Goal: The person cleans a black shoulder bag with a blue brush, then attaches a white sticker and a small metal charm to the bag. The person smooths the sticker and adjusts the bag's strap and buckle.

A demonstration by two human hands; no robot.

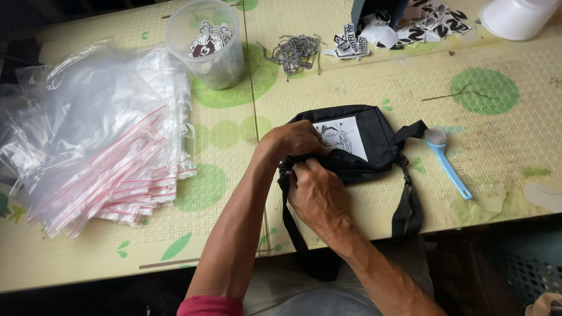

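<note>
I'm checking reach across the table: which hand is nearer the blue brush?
The right hand. It grips the black bag's near edge, with the blue brush off to its right past the bag. The left hand rests on the bag's far-left side, farther away.

Black, pale yellow and green, with touches of red and blue

The pouch (357,143) is black with a white patch (342,136) drawn in black; the mat (363,88) pale yellow, embossed, dotted with green circles and leaves; clear bags (99,140) edged with red strips; brush (448,164) light blue; stickers (404,29) black and white; cords (293,51) grey.
</note>
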